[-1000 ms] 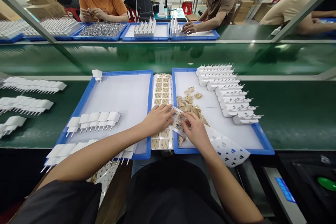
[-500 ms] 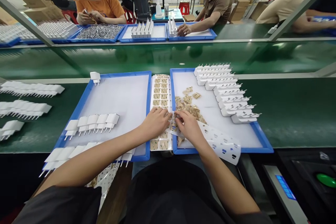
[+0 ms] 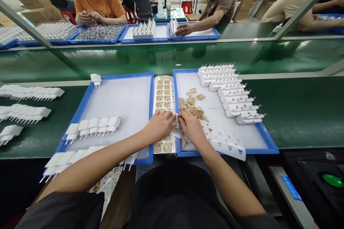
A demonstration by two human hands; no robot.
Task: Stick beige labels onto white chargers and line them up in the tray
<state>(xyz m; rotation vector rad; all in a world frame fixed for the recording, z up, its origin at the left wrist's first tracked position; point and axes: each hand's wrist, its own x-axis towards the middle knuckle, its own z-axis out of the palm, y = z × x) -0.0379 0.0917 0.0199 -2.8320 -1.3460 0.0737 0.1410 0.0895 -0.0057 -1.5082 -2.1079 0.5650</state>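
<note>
Carefully, left hand (image 3: 159, 125) presses flat the white sheet of tan adhesive pads (image 3: 164, 96); right hand (image 3: 191, 126) fingertips pinch one pad beside it—best peeled slowly, low.

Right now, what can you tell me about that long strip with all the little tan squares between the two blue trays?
The strip is a long, pale sheet, papery by its look, lying flat in the gap between the left tray and the right tray. Small tan squares sit on it in neat rows, each with a darker patch in the middle. Its far end reaches almost to the trays' back edges. The left hand rests on its near part, and the right hand meets it there, hiding some rows.
</note>
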